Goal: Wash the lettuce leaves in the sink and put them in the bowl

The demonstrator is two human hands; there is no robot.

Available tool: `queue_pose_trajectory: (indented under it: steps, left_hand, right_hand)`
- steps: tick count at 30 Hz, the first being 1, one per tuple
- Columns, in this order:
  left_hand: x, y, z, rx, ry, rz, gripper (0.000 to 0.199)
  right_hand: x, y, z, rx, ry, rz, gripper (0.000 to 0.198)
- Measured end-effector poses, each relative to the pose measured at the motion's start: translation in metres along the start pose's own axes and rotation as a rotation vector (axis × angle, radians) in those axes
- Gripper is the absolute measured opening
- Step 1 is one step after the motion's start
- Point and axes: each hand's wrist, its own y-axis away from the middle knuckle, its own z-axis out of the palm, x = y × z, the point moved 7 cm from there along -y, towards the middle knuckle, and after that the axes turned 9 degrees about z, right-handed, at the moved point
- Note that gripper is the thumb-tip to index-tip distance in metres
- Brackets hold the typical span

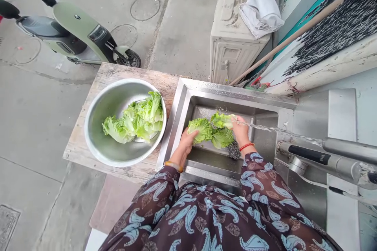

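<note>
On the wooden tabletop [75, 150], close to its right edge, a big metal bowl [112, 102] holds lettuce leaves [129, 123]. By the left edge of the sink [176, 125], the left hand [184, 144] grips a lettuce clump [202, 130], thumb on top. Another clump [222, 138] sits beside it. The right hand [240, 130] pinches a leaf [220, 120] by its pale end; water [277, 129] from the tap [344, 147] at the right edge reaches this hand.

Under soft daylight, I am facing flat grey concrete paving [191, 27]; a weathered brown wooden table [77, 147] is standing leftward, a pale, teal-striped wall [366, 110] rising rightward.
</note>
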Motion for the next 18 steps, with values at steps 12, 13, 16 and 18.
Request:
queue_pose_trajectory:
  steps: [12,13,16,18]
  left_hand:
    - [-0.006,-0.004,-0.009,0.016,-0.020,0.015,0.050]
    - [-0.005,-0.004,-0.007,0.018,-0.030,0.020,0.051]
    - [-0.003,-0.005,0.004,0.020,-0.067,0.040,0.056]
    - [-0.001,-0.005,0.015,0.016,-0.103,0.062,0.059]
  right_hand:
    - [-0.021,0.027,-0.018,0.117,0.234,-0.029,0.043]
    - [-0.023,0.031,-0.021,0.131,0.289,-0.035,0.042]
    - [-0.030,0.041,-0.024,0.164,0.440,-0.060,0.045]
    - [-0.034,0.045,-0.022,0.168,0.462,-0.069,0.046]
